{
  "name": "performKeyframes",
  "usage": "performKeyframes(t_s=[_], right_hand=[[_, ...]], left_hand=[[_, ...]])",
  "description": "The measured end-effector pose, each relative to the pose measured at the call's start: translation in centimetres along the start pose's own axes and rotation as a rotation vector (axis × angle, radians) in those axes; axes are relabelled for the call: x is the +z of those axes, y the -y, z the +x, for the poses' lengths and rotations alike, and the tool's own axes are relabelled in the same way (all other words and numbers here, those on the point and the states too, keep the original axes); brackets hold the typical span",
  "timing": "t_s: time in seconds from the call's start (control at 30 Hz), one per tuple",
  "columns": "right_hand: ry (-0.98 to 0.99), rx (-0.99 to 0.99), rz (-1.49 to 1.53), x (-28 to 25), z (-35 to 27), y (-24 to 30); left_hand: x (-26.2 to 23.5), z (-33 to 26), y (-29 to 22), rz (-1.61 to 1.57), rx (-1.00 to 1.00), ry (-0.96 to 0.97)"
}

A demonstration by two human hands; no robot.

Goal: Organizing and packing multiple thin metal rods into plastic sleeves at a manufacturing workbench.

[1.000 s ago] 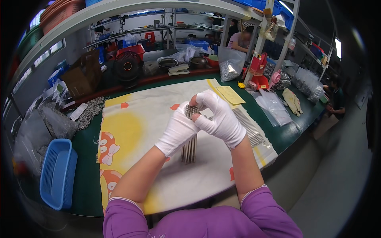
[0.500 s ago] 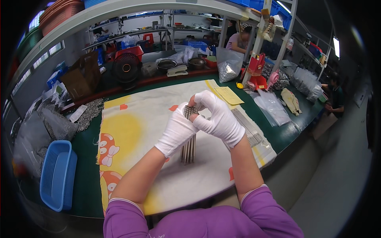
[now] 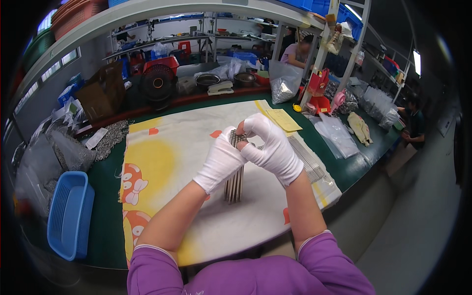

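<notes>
1. Covering the green table [image 3: 105, 226], a printed cloth [image 3: 196, 147] is lying partly hidden under both arms.
2. The gloved left hand [image 3: 222, 162] and right hand [image 3: 273, 147] are gripping an upright bundle of thin metal rods [image 3: 234, 184] mid-cloth, fingers hiding its top.

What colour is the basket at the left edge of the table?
Blue. The plastic basket shows clearly in the head view, left of the printed cloth.
</notes>
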State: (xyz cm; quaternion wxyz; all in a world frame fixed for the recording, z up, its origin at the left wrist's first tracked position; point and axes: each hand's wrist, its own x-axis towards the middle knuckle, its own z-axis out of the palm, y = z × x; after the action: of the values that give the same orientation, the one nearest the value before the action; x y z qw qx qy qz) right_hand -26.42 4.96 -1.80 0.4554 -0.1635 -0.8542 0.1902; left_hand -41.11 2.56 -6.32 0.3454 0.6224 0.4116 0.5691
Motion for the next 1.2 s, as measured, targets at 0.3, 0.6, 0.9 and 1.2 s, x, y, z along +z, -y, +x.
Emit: performKeyframes(t_s=[0.3,0.6,0.9,1.2], right_hand=[[-0.025,0.058,0.049,0.2,-0.4,0.1],[0.034,0.023,-0.031,-0.2,0.2,0.5],[0.019,0.043,0.017,0.1,0.0,0.3],[-0.003,0.006,-0.011,0.0,0.3,0.4]], left_hand=[[-0.2,0.2,0.4,0.091,-0.055,0.013],[0.1,-0.1,-1.5,-0.112,-0.023,0.041],[-0.1,0.2,0.2,-0.040,-0.060,0.026],[0.2,0.0,-0.8,-0.067,-0.027,0.030]])
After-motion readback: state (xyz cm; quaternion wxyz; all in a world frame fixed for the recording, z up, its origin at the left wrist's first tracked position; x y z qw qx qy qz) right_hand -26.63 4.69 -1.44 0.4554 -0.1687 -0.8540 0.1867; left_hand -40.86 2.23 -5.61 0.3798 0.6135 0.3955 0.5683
